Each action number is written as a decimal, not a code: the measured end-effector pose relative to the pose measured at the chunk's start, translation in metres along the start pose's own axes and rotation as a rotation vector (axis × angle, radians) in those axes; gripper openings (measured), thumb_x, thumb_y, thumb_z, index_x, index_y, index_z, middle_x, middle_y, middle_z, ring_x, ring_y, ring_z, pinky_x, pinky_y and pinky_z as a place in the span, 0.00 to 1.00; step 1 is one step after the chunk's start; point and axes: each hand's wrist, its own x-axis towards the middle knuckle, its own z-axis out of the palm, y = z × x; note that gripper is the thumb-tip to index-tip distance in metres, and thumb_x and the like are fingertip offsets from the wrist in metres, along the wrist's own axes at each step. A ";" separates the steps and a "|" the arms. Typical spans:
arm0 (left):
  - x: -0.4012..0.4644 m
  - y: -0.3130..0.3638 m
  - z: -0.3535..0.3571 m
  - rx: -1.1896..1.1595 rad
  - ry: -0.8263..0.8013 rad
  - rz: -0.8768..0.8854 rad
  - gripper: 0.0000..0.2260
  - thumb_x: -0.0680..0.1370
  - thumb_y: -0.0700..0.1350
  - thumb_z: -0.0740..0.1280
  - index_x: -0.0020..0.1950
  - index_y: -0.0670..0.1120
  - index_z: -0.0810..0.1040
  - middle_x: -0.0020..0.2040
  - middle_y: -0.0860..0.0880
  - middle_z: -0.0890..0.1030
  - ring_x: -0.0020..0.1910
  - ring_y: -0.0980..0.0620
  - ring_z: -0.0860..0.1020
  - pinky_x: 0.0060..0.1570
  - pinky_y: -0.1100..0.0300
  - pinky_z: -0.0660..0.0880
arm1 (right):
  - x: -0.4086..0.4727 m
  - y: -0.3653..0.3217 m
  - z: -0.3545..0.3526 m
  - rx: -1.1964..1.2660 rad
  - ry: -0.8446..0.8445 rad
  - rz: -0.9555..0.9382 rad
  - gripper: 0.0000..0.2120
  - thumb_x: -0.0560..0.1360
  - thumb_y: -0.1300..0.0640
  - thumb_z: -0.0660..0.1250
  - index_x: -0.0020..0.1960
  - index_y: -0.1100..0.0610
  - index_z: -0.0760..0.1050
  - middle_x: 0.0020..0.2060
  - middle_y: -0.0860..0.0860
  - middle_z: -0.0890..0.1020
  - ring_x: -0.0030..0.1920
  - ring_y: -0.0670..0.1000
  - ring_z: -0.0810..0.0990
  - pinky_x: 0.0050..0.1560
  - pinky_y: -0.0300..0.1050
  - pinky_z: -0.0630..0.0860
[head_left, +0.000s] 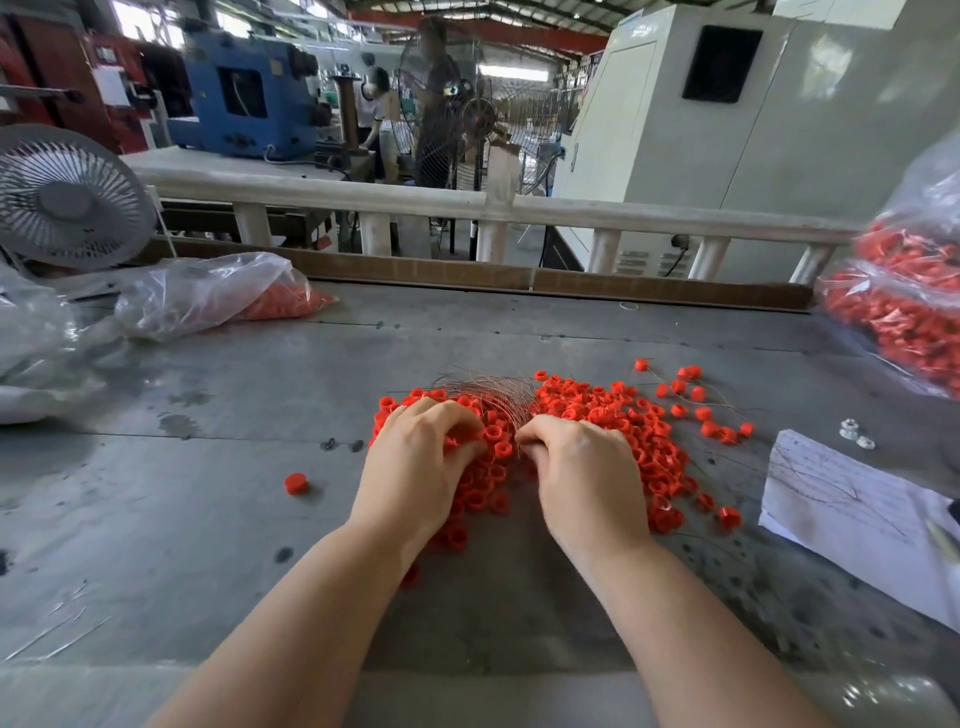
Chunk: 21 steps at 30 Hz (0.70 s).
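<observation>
The red caps (623, 431) lie heaped on the grey table (208, 493). A wire bundle (493, 395) fans over the heap's far middle, its strands running back toward the person. At the heap's near edge, the left hand (415, 467) curls round some caps. The right hand (582, 473) is nearer the strand ends and seems to pinch them.
</observation>
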 end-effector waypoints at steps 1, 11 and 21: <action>0.001 0.000 0.000 -0.008 -0.006 -0.003 0.06 0.73 0.44 0.71 0.49 0.46 0.81 0.46 0.52 0.78 0.49 0.51 0.74 0.47 0.66 0.62 | 0.002 -0.001 -0.002 -0.008 -0.018 0.001 0.11 0.76 0.62 0.63 0.54 0.51 0.80 0.46 0.49 0.84 0.48 0.53 0.79 0.51 0.43 0.68; 0.008 0.001 0.006 -0.038 -0.031 -0.001 0.06 0.74 0.42 0.70 0.50 0.46 0.81 0.47 0.52 0.81 0.50 0.50 0.76 0.46 0.67 0.63 | 0.021 0.007 -0.010 0.046 -0.068 0.087 0.12 0.75 0.65 0.64 0.52 0.51 0.80 0.48 0.47 0.82 0.50 0.50 0.78 0.49 0.43 0.74; 0.007 0.000 0.010 0.010 -0.040 0.040 0.08 0.75 0.43 0.69 0.54 0.47 0.82 0.50 0.51 0.82 0.52 0.50 0.76 0.48 0.69 0.61 | 0.010 0.027 -0.007 0.228 0.010 0.081 0.07 0.73 0.65 0.68 0.46 0.55 0.82 0.44 0.49 0.83 0.48 0.50 0.79 0.52 0.39 0.71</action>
